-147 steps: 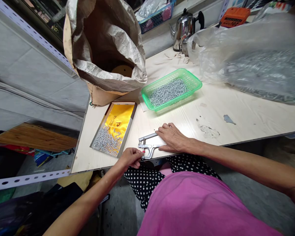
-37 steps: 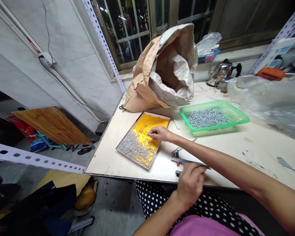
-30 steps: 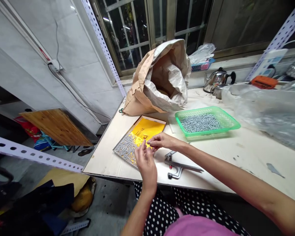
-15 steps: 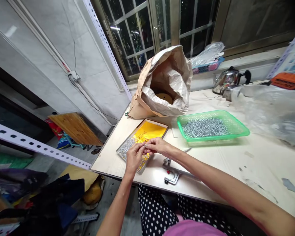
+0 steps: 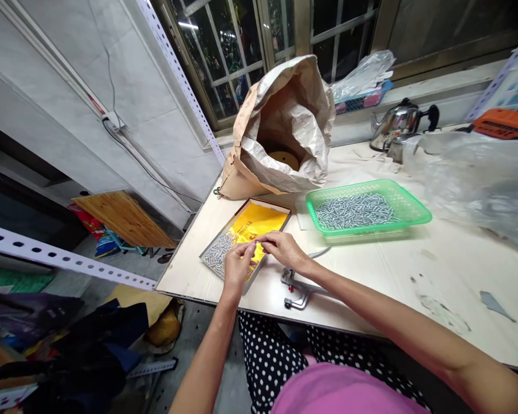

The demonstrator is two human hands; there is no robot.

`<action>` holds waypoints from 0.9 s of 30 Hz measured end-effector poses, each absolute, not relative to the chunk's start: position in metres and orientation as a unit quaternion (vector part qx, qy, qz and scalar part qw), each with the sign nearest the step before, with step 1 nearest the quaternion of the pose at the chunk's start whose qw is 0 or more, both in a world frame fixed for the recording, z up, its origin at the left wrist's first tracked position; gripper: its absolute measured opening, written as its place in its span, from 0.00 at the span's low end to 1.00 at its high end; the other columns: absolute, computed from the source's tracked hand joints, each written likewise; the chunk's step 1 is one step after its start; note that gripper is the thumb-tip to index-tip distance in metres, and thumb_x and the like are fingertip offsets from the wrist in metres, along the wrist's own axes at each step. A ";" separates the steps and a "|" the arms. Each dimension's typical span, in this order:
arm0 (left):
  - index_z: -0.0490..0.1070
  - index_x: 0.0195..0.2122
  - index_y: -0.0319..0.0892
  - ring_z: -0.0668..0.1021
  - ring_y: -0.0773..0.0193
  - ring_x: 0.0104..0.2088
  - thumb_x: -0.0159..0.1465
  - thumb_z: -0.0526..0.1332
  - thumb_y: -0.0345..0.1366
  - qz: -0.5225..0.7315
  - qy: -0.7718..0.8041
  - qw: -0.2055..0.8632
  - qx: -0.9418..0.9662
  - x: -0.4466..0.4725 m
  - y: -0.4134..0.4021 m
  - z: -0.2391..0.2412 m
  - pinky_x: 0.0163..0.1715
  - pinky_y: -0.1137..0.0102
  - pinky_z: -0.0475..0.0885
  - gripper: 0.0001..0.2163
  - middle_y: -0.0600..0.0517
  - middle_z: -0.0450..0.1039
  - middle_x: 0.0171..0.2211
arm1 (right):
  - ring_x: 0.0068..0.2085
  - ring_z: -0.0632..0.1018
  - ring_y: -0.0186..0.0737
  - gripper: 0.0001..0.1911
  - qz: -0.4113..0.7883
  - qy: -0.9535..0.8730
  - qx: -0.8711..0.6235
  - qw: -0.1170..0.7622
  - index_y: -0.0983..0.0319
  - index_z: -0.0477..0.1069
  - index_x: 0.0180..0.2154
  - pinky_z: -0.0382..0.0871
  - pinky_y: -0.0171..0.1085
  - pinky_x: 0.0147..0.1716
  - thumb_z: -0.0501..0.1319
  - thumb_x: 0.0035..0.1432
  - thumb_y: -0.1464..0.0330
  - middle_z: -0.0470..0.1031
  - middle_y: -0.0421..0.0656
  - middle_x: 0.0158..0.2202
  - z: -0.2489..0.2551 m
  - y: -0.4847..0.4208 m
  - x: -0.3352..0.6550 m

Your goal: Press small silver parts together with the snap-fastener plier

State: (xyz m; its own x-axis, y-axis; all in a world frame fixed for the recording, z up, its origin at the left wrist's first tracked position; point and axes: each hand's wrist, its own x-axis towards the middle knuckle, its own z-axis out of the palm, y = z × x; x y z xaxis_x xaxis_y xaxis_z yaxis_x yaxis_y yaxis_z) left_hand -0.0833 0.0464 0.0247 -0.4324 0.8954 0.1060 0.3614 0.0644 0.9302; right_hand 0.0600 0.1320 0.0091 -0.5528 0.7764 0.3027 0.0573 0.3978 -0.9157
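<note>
Fingertips of my left hand (image 5: 239, 263) and my right hand (image 5: 281, 247) meet in a pinch over a shallow tray (image 5: 280, 205) with a yellow printed lining. What lies between them is too small to make out. Small silvery metal pins (image 5: 219, 252) fill the tray's left part, beside my left hand. Just below my right wrist, a metal hand tool (image 5: 300, 296) with a curved jaw and a red part lies on the table. A green plastic basket (image 5: 418, 218) to the right holds many similar metal pieces (image 5: 356, 210).
Behind the tray stands a large open paper sack (image 5: 246, 172) with a round tan disc inside. A steel kettle (image 5: 397, 126), clear plastic sheeting (image 5: 466, 167) and an orange item (image 5: 503, 123) are at the back right. A perforated metal strut (image 5: 69, 257) crosses on the left.
The camera view has shifted slightly, so the table sits a little higher. My hands remain together over the tray, with the right fingers a little more drawn back from the left.
</note>
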 end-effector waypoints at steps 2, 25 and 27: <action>0.79 0.39 0.37 0.75 0.67 0.29 0.55 0.66 0.47 0.536 0.641 0.370 0.406 -0.067 0.045 0.022 0.27 0.72 0.74 0.18 0.47 0.75 0.36 | 0.36 0.77 0.38 0.10 0.435 -0.759 -0.277 0.397 0.60 0.78 0.38 0.69 0.37 0.39 0.58 0.59 0.74 0.78 0.43 0.35 0.008 0.121 0.071; 0.77 0.25 0.37 0.64 0.70 0.19 0.54 0.61 0.48 0.143 0.727 0.414 0.528 -0.030 0.022 -0.010 0.20 0.75 0.56 0.16 0.56 0.66 0.17 | 0.40 0.68 0.43 0.10 0.124 -0.898 -0.374 0.197 0.60 0.75 0.45 0.61 0.39 0.37 0.58 0.63 0.71 0.71 0.47 0.37 -0.051 0.054 0.207; 0.76 0.25 0.37 0.63 0.70 0.18 0.54 0.61 0.48 0.115 0.723 0.420 0.537 -0.028 0.025 -0.009 0.20 0.75 0.55 0.17 0.56 0.65 0.15 | 0.39 0.67 0.43 0.11 0.127 -0.896 -0.374 0.203 0.61 0.74 0.46 0.60 0.39 0.36 0.57 0.64 0.72 0.71 0.46 0.37 -0.054 0.051 0.207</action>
